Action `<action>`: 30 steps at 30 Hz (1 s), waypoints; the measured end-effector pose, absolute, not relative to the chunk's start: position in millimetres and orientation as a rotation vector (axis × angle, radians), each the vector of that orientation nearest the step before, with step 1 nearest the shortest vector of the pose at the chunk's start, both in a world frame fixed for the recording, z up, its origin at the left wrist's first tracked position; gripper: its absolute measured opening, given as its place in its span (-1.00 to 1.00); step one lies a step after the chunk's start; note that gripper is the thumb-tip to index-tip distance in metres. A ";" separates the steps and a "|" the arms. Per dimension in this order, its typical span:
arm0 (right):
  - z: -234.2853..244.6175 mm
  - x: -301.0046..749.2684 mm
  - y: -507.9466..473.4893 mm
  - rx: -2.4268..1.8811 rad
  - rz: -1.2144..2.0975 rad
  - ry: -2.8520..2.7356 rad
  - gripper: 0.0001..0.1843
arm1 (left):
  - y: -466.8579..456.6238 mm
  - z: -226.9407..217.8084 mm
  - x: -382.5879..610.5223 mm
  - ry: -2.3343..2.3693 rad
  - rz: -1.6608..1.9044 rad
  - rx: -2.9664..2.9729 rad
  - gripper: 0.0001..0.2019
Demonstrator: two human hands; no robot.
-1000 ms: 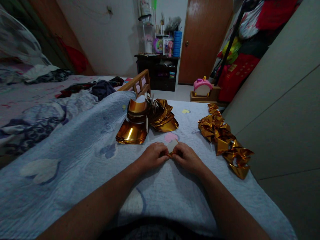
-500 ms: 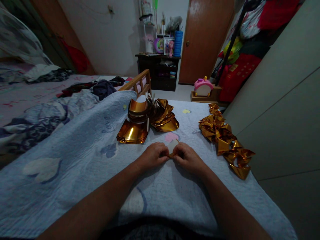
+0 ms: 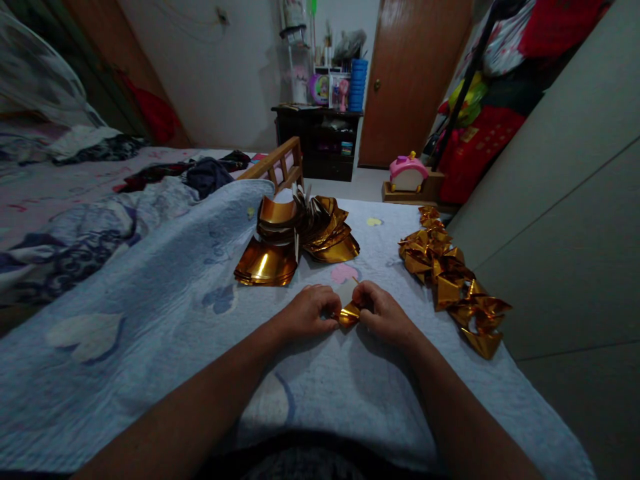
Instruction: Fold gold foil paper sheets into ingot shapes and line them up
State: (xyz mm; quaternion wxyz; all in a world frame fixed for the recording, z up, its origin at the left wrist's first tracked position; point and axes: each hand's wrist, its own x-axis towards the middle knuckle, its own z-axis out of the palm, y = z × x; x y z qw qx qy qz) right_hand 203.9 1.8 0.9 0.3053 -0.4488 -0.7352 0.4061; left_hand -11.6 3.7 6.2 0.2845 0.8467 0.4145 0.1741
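My left hand (image 3: 307, 311) and my right hand (image 3: 383, 311) meet low on a light blue quilt (image 3: 165, 307), both pinching one small gold foil paper (image 3: 349, 313) between their fingertips. Part of that paper shows gold, and a pale flap sticks up behind it. Beyond my hands lies a fanned stack of flat gold foil sheets (image 3: 295, 240). To the right, a row of folded gold paper pieces (image 3: 450, 277) runs along the quilt's edge.
A grey cabinet wall (image 3: 560, 220) stands close on the right. On the left is a bed with rumpled bedding (image 3: 75, 220) and a wooden rail (image 3: 275, 163). Farther off are a dark shelf (image 3: 320, 140), a brown door (image 3: 410, 73) and a pink toy (image 3: 407, 172).
My hands have drawn slightly apart, and more of the gold paper's shiny side shows between them. The view shifted a little.
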 end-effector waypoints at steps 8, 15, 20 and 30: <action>-7.1 207.4 6.0 -1.305 0.664 -2.024 -0.83 | 4.1 -1.3 -9.5 1.054 0.506 2.328 -0.98; -10.1 209.4 8.4 -1.300 0.573 -2.129 -0.79 | 1.9 -5.1 -0.4 0.924 0.669 2.498 -0.93; -10.2 210.9 8.9 -1.275 0.586 -2.155 -0.77 | 0.4 -3.5 3.6 0.767 0.637 2.537 -0.88; 1.1 212.2 2.0 -1.252 0.661 -2.270 -0.83 | -2.5 -7.1 5.4 0.882 0.611 2.564 -0.88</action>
